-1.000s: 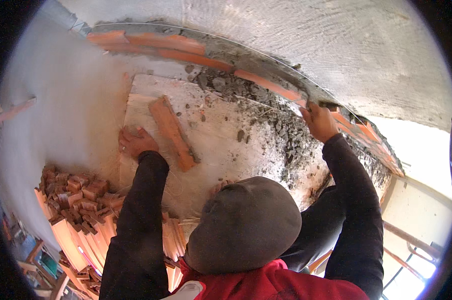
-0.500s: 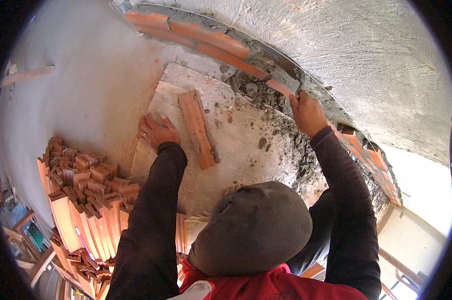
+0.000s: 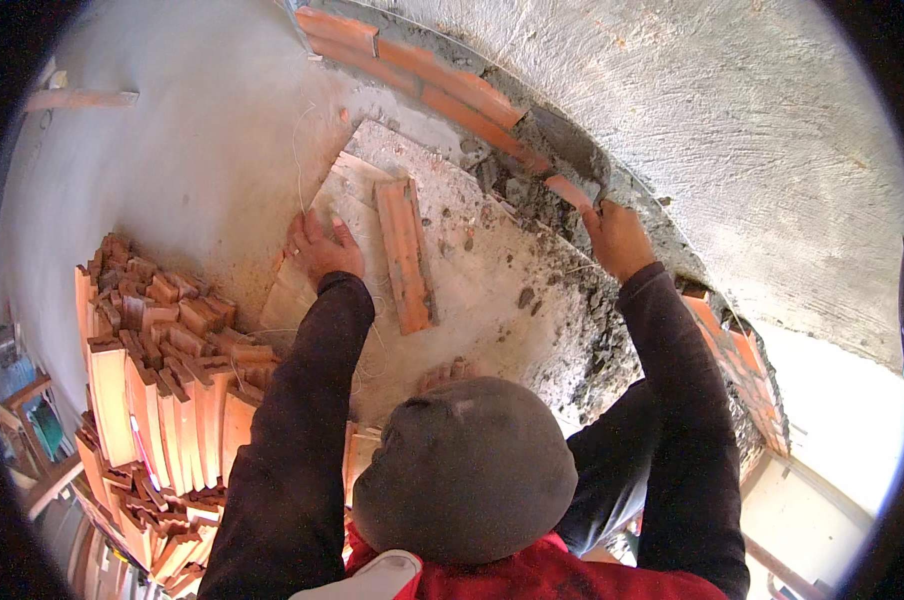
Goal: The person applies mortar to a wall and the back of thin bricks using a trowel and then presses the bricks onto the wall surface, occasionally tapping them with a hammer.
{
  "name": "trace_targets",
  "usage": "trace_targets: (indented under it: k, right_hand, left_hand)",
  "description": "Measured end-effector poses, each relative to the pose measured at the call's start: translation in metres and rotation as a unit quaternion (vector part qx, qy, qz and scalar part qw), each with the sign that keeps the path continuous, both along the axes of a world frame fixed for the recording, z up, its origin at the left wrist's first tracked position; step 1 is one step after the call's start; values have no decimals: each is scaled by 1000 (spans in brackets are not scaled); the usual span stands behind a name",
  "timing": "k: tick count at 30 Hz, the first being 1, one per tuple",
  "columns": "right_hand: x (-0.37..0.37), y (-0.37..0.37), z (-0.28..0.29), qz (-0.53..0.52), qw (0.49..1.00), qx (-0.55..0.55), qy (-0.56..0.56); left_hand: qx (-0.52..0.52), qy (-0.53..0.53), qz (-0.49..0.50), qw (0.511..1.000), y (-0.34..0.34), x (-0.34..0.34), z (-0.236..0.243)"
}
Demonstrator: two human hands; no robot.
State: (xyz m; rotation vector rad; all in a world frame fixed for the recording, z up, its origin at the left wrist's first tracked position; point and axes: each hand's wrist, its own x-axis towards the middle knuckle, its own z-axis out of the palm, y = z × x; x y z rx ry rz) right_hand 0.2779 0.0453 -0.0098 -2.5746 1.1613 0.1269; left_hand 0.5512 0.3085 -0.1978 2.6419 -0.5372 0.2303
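My right hand (image 3: 620,240) is closed around the handle of a trowel (image 3: 572,148), whose dark blade lies along the mortar on top of the low brick row (image 3: 462,90) by the rough wall. The handle is mostly hidden in the fist. My left hand (image 3: 326,250) holds nothing; its fingers are spread on the left edge of a pale board (image 3: 492,325). A single orange clay brick (image 3: 408,255) lies on this board, just right of the left hand and apart from it. Dark mortar (image 3: 542,205) is heaped between the board and the brick row.
A tall stack of orange clay bricks (image 3: 162,380) stands at the lower left. Loose mortar crumbs are scattered over the board's right side. Thin string (image 3: 304,150) trails near the left hand. The rough grey wall (image 3: 752,150) rises beyond the brick row. A dark cap (image 3: 467,470) covers the lower middle.
The whole view has shifted slightly. My right hand still grips the trowel beside the brick row, and my left hand remains spread on the board's edge.
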Motion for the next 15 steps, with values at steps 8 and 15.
trace_targets:
  k: [8,15]
  right_hand:
    - [-18,31,12,-46,998,12,-34]
    - [-4,8,-20,-5,999,12,-43]
  left_hand:
    - [-478,267,-83,833,-113,0,69]
    - [-542,523,-10,658,-241,-8,77]
